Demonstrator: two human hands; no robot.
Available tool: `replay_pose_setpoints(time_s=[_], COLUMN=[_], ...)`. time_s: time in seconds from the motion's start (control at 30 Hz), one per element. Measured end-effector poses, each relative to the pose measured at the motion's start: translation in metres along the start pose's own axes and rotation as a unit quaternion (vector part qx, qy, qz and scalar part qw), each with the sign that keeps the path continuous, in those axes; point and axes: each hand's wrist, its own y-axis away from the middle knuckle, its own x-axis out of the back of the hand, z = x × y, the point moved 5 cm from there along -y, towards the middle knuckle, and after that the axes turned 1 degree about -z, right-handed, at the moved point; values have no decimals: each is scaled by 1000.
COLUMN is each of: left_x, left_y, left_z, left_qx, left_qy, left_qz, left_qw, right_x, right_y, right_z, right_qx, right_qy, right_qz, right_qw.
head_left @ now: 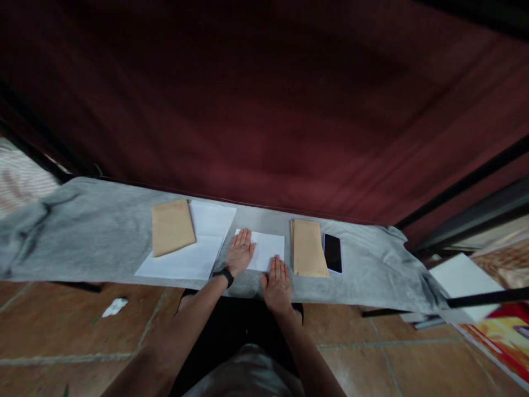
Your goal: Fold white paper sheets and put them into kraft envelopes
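A white sheet of paper (266,246), apparently folded, lies in front of me on the grey cloth. My left hand (240,252) rests flat on its left side, fingers stretched out, with a dark band on the wrist. At the lower right edge of the same paper, my right hand (277,284) lies flat with the fingers extended and the thumb apart. To the left, a brown envelope (171,227) sits on top of larger white sheets (210,231). Several brown envelopes (309,248) are stacked to the right of my right hand.
Beside the right stack is a phone (333,253) with a dark screen. Grey cloth (103,231) covers the narrow table. A dark red curtain (264,138) hangs along its far edge, with black poles at both ends. A crumpled white tissue (115,307) lies on the tiled floor.
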Motion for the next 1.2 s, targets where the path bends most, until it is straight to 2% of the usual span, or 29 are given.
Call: replay_pose_setpoints(time_s=[0.1,0.23,0.33,0.47,0.6,0.73,0.8,0.87,0.97,1.07,1.2], left_x=[0,2,7,12,11,9,8,8,7,7,7], left_y=[25,62,76,76,74,75,75,75,74,75,76], left_z=[-2,5,8,8,9,9,9,9,9,9,9], left_qx=[9,-39,-61,-58,-54,-55,-56,-58,-56,-55,-54], left_qy=[-9,-15,-14,-19,-16,-6,-13,-22,-26,-17,-12], left_qz=[-5,6,3,-15,-9,-1,-5,-17,-26,-18,-1], left_qw=[1000,999,998,998,998,998,998,998,998,998,998], right_x=[0,1,2,0,0,1,-1,-6,-16,-27,-36], right_y=[1,1,-1,1,5,-15,-35,-54,-73,-80,-82], right_z=[0,-1,-1,2,7,5,-4,-15,-23,-16,3], right_qx=[4,8,8,6,-17,-66,-42,11,64,62,38], right_qy=[0,-1,-3,-3,-2,-19,-48,-72,-77,-60,-39], right_qz=[-5,0,8,-1,-13,-52,-81,-102,-118,-116,-75], right_qw=[1000,1000,1000,1000,1000,996,995,992,988,990,996])
